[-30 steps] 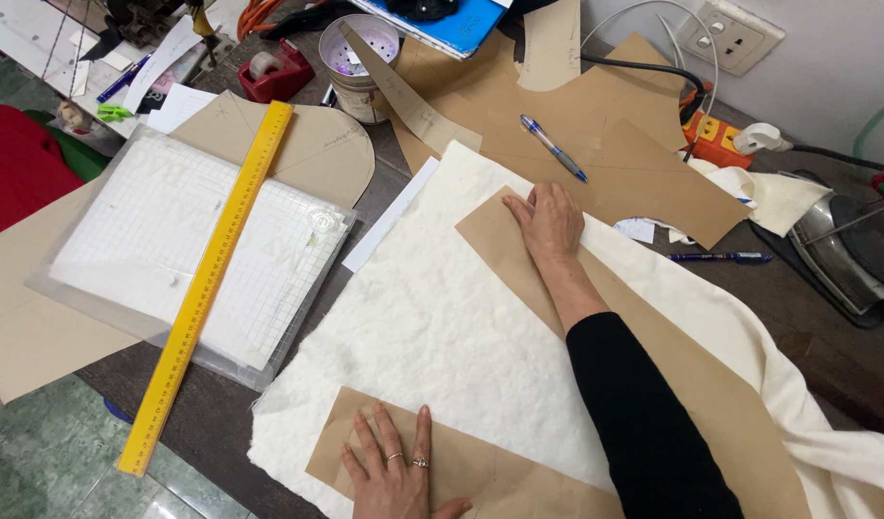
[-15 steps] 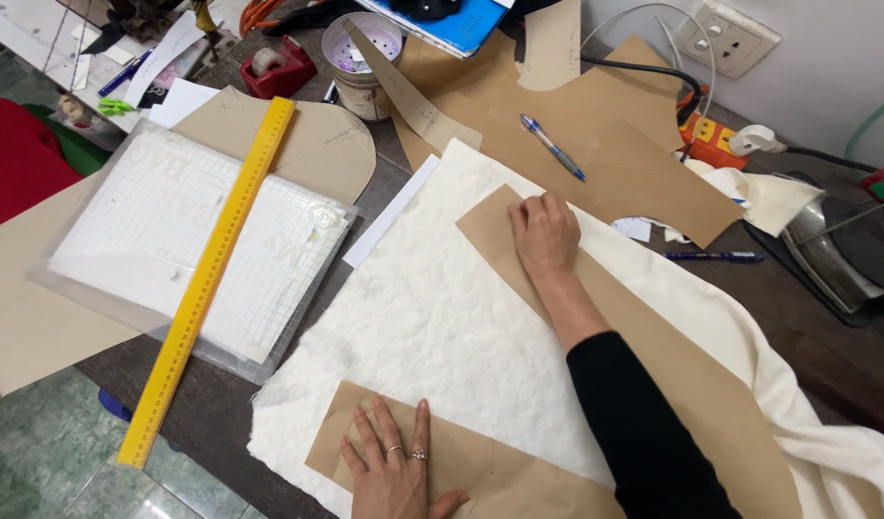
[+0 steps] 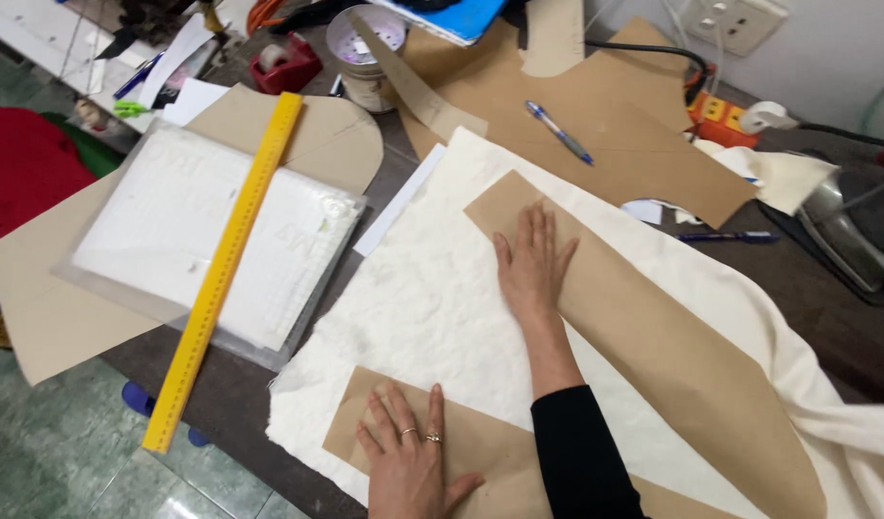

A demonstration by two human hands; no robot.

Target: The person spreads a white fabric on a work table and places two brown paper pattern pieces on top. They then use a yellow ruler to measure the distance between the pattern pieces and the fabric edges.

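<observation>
- The table (image 3: 259,394) is dark brown and crowded; green tiled floor (image 3: 58,452) shows past its near left edge, and a pale wall with a white socket plate (image 3: 735,21) runs behind the far right corner.
- A sheet of white fleecy fabric (image 3: 432,308) covers the near middle of the table and spills toward the near right corner.
- A long brown paper pattern piece (image 3: 673,346) lies diagonally on the fabric; the right hand (image 3: 531,264) lies flat on its far end, fingers spread, grasping nothing.
- A smaller brown paper piece (image 3: 480,447) sits on the fabric at the near edge; the left hand (image 3: 410,461), wearing rings, presses flat on it, open and holding nothing.
- More brown paper (image 3: 615,125) lies toward the far edge with a blue pen (image 3: 559,133) on top; a second pen (image 3: 725,236) lies on the table just right of the fabric.
- On the left, a clear plastic packet (image 3: 202,250) holds something white and flat; a yellow ruler (image 3: 226,264) lies across it lengthwise, its near end over the table's edge.
- A round tin (image 3: 367,53) stands at the far edge, closed by a pale lid, contents hidden.
- A red tape dispenser (image 3: 286,65) sits left of the tin.
- Red cloth (image 3: 24,173) lies beyond the table's left edge.
- A dark iron (image 3: 860,226) rests by the right edge.
</observation>
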